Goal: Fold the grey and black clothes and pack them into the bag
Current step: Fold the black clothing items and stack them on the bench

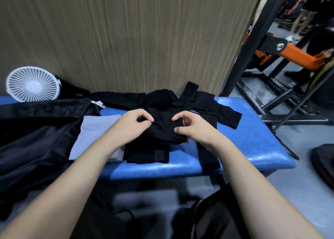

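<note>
Black garment (162, 128) lies bunched on the blue padded bench (253, 135), and we grip it from both sides: our left hand (134, 124) pinches its left edge between thumb and curled fingers, our right hand (191, 126) pinches its right edge likewise. Beside it lies a folded grey cloth (94, 132); the dark, blurred shape below may be the bag (213, 219)

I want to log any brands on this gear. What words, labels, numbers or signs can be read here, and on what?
None can be read.
The white tag on the dark garment at the left: no print can be made out, too blurred.
The black garment held by the left hand and right hand: no print shows.
The white fan, the grey cloth and the blue bench: no markings show.
</note>
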Demonstrator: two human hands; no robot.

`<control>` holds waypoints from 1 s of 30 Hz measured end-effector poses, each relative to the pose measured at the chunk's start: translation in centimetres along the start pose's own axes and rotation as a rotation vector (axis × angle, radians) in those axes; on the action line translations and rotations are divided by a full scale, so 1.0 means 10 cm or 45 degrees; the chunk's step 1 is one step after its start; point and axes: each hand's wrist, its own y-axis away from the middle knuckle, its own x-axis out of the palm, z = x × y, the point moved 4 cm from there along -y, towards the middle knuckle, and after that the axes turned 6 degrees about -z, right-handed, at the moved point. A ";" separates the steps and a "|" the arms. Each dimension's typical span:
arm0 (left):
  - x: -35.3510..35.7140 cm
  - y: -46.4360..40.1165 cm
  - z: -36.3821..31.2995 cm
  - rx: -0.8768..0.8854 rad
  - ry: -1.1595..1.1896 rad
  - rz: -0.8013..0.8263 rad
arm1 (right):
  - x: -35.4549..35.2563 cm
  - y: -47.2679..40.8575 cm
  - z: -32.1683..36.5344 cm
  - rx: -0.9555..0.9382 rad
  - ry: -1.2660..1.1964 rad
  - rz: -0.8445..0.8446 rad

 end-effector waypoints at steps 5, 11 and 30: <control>-0.08 0.19 0.06 0.036 -0.276 0.148 | 0.21 0.01 0.03 0.024 0.180 0.107; -0.12 0.24 0.02 0.185 -0.626 0.145 | 0.36 0.01 -0.01 0.098 0.278 0.206; -0.02 0.16 0.14 0.397 -0.981 0.147 | 0.33 -0.04 0.01 -0.273 0.734 0.112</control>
